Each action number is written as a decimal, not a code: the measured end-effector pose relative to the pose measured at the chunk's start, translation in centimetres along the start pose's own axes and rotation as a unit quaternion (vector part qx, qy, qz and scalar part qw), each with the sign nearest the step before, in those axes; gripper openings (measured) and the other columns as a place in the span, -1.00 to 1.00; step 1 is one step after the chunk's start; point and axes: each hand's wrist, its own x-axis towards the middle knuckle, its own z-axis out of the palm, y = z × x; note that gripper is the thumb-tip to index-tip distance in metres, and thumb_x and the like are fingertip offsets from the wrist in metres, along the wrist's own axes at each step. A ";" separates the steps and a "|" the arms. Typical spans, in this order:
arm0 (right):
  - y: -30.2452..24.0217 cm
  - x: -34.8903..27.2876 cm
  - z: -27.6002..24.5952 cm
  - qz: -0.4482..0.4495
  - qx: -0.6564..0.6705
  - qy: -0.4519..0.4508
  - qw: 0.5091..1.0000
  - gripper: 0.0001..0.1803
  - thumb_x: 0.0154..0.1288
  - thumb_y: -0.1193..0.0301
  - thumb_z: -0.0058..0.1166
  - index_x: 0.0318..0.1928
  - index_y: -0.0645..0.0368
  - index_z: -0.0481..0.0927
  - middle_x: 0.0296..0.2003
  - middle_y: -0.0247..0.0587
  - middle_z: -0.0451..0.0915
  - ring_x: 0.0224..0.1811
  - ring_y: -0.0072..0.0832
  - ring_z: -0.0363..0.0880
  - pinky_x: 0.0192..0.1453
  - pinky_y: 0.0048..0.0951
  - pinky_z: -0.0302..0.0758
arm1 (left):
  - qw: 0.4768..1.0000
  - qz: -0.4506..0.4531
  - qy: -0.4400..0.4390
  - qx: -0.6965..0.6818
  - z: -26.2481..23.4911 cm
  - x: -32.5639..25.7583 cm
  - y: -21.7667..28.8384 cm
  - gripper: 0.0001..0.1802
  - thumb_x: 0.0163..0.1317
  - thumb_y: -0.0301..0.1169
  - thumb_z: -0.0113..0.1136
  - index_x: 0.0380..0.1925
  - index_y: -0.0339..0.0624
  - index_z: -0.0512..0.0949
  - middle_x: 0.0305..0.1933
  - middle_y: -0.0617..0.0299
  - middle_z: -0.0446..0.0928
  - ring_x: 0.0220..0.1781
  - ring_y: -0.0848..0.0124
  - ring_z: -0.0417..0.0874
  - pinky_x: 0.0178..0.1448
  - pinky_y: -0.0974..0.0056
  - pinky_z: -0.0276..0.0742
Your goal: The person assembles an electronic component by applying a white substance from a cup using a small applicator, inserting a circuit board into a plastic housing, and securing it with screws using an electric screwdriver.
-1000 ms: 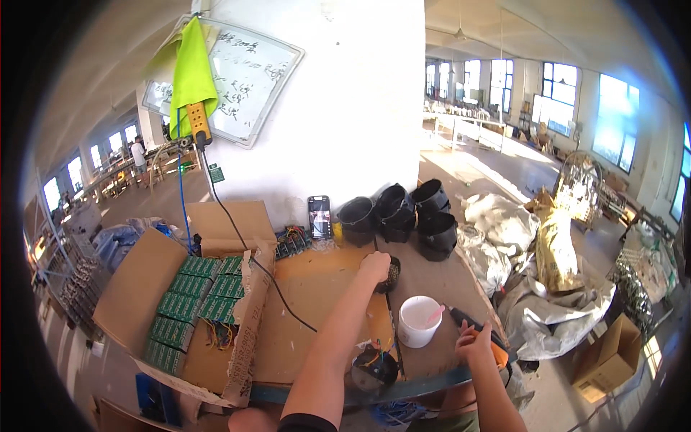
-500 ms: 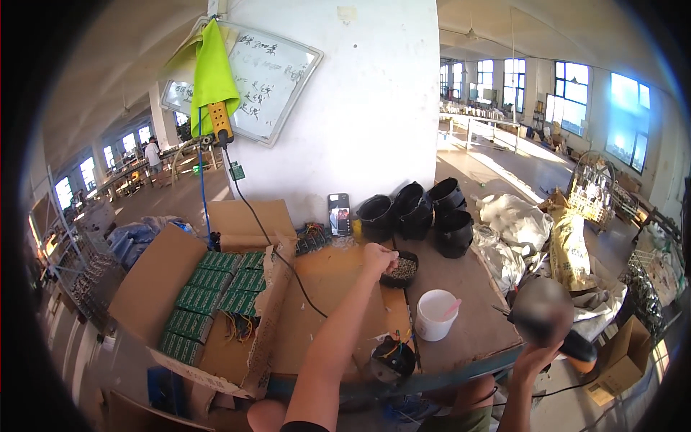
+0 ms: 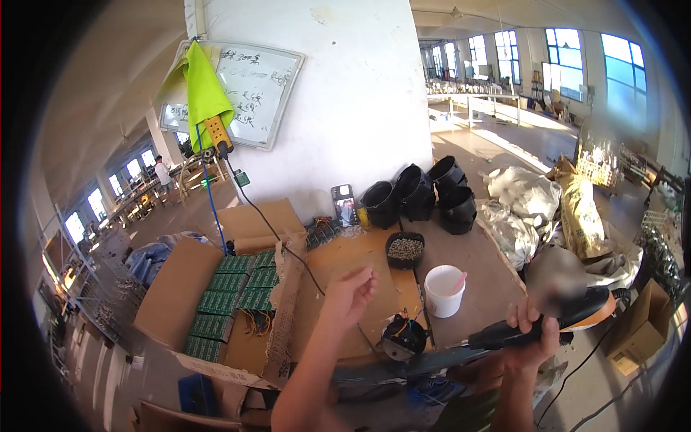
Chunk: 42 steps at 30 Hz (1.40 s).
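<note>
My right hand [image 3: 531, 338] grips a black and orange electric screwdriver [image 3: 576, 311], its bit pointing left near the table's front edge. My left hand [image 3: 350, 297] is in the air over the table, fingers pinched together; whatever they hold is too small to make out. Just right of it and nearer me sits a round black housing [image 3: 402, 340] with coloured wires sticking up. Beyond my left hand stands a black bowl [image 3: 406, 263] of small metal pieces that look like screws [image 3: 405, 249]. A white tub [image 3: 442, 300] with a pink stick is to the right.
An open cardboard box [image 3: 277, 331] of green cartons stands on the left. Several black round shells [image 3: 415, 189] and a phone [image 3: 345, 207] line the back, by the white pillar [image 3: 360, 93]. A black cord [image 3: 263, 216] hangs onto the table. Sacks [image 3: 525, 198] lie at right.
My left hand has moved from the bowl back toward me, fingers still pinched. My right hand has turned the screwdriver so its bit lies low, pointing toward the black housing. The view has shifted slightly.
</note>
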 end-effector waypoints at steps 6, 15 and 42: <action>3.6 -3.4 3.4 0.003 -0.012 0.001 1.000 -0.73 0.38 0.32 0.04 -0.03 0.11 0.32 -0.47 -0.43 0.31 -0.52 -0.64 0.27 -0.30 -0.46 0.34 | 0.994 -0.038 0.003 -0.104 0.3 -11.9 -5.7 -0.81 0.44 -0.43 0.10 -0.09 -0.32 0.56 -0.28 0.20 0.56 -0.33 0.42 0.51 -0.26 0.36 0.44; 4.7 -5.9 3.2 0.019 -0.019 0.057 0.998 -0.61 0.39 0.17 0.13 -0.01 0.07 0.27 -0.45 -0.39 0.35 -0.49 -0.57 0.34 -0.29 -0.40 0.39 | 0.977 -0.110 -0.046 -0.179 1.4 -14.3 -10.2 -0.79 0.50 -0.33 0.03 -0.17 -0.25 0.55 -0.34 0.25 0.51 -0.43 0.50 0.36 -0.37 0.42 0.28; 4.0 -6.3 1.8 -0.032 0.066 -0.010 0.997 -0.75 0.50 0.27 -0.04 0.03 0.03 0.28 -0.51 -0.52 0.36 -0.56 -0.74 0.33 -0.36 -0.59 0.34 | 0.995 -0.071 0.023 -0.063 2.2 -14.5 -10.0 -0.81 0.41 -0.47 0.16 -0.41 -0.30 0.58 -0.59 0.29 0.43 -0.65 0.57 0.23 -0.53 0.42 0.08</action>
